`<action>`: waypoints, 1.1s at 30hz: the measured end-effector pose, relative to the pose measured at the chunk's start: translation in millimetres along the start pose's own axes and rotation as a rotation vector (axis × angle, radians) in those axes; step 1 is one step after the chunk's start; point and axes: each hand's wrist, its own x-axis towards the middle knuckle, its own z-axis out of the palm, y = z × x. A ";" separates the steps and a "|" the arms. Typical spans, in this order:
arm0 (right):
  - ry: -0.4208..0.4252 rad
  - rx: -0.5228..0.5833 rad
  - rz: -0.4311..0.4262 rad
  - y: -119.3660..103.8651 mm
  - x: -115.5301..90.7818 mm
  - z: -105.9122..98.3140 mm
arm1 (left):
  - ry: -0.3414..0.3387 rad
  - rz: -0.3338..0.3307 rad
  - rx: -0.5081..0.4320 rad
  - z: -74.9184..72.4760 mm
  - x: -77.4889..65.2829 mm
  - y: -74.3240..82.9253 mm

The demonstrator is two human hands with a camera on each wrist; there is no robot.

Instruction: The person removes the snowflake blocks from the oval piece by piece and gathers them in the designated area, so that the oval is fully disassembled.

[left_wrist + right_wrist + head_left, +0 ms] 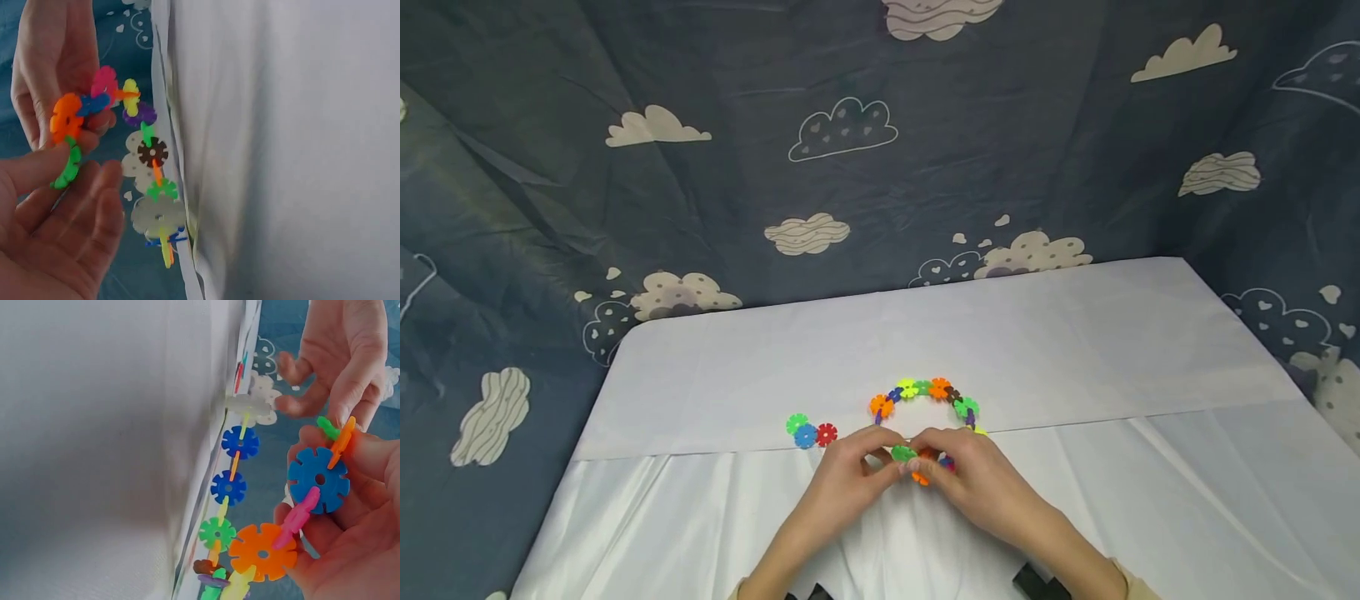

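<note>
A chain of notched plastic snowflake discs (939, 388) in many colours curves in an arc on the white table, its near end between both hands. The left hand (853, 468) pinches a green disc (70, 165) between thumb and fingers. This disc meets an orange disc (66, 119) at the chain's end. Beside it, the right hand (972, 477) grips that end, its fingers round the orange disc and a blue disc (319, 480). A pink disc (296, 518) and a larger-looking orange one (262, 552) follow along the chain. Fingers partly hide the green-orange joint.
Left of the hands, a small cluster of green, blue (806, 436) and red (827, 433) discs lies on the white tablecloth (700, 392). A dark curtain (737, 192) with cloud prints hangs behind the table. Black devices (1041, 582) show near the wrists.
</note>
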 end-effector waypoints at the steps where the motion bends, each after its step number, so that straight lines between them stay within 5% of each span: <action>1: 0.003 0.008 -0.004 0.0 -0.2 -0.1 | 0.006 0.008 -0.001 0.8 0.0 0.2; 9: -0.080 -0.029 0.057 -3.1 -2.6 -5.7 | -0.077 -0.062 -0.141 -3.8 -2.4 -1.2; 17: -0.110 -0.074 0.009 -2.7 -1.3 -9.2 | -0.111 -0.139 -0.300 -8.1 0.1 -4.8; 27: -0.076 -0.052 -0.058 -2.0 -3.6 -6.5 | -0.079 -0.080 -0.280 -5.3 -0.6 -2.4; 33: -0.092 -0.066 -0.124 -2.8 -4.9 -6.1 | -0.127 -0.030 -0.268 -7.9 -1.7 -1.9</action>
